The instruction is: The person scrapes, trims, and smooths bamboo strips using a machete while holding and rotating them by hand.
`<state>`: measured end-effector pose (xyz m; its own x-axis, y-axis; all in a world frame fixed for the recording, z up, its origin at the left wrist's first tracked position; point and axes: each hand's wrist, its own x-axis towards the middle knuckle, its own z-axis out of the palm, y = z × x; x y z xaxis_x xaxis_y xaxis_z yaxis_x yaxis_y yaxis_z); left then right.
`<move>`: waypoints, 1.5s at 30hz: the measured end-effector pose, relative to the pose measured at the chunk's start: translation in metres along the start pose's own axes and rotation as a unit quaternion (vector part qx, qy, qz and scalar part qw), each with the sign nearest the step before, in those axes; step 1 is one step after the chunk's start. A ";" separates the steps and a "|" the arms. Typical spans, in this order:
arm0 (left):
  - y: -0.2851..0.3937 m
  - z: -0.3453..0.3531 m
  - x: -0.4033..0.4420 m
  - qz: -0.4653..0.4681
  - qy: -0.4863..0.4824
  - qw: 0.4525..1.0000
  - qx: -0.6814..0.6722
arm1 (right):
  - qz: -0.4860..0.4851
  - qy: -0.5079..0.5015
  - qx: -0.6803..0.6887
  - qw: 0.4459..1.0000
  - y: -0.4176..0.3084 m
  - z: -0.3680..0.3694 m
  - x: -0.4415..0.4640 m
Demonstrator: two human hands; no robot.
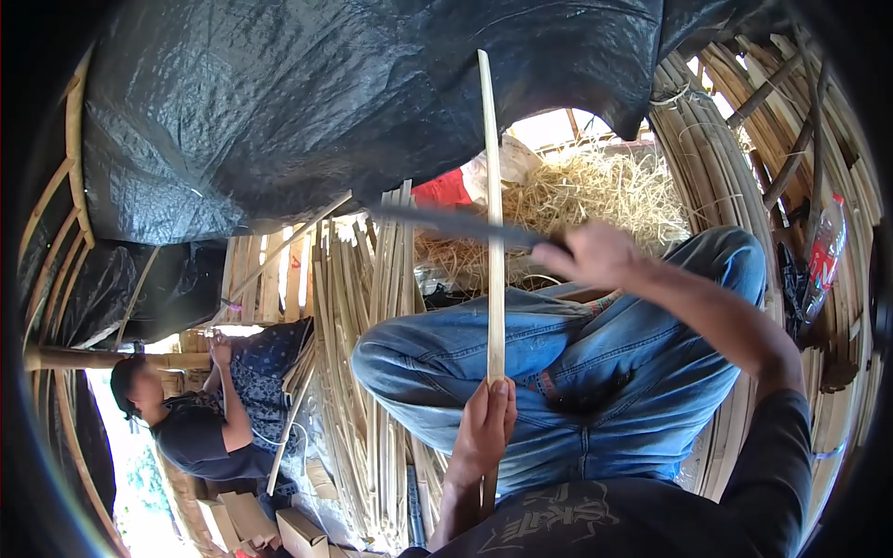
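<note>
My left hand (484, 423) is closed around the lower part of a long, pale bamboo strip (496, 307), which stands upright in front of me and narrows toward its top. Closed on the dark handle of a long knife (446, 221), my right hand (595, 256) is above my crossed legs. The blade points left and crosses the strip at about mid-height; blurred by motion, it does not show whether the two touch. Under both hands lie my jeans (446, 349).
Cut bamboo strips (349, 325) lie in a heap to the left. Shavings (605, 191) pile up ahead, under a black plastic sheet (279, 121). Bundled strips (716, 177) and a plastic bottle (825, 256) are at right. Another person (200, 432) sits at far left near cardboard boxes (302, 535).
</note>
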<state>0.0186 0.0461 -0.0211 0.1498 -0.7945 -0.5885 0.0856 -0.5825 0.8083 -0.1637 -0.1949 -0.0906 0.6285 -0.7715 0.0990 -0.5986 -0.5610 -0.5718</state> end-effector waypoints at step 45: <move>0.005 0.018 0.049 0.100 -0.078 0.990 -0.055 | 0.139 -0.035 0.507 0.850 -0.017 -0.001 -0.008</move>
<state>0.0081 0.0016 -0.0461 0.0216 -0.9141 -0.4048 0.1770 -0.3950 0.9015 -0.1588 -0.1790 -0.0809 0.5826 -0.7917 -0.1838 -0.0152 0.2155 -0.9764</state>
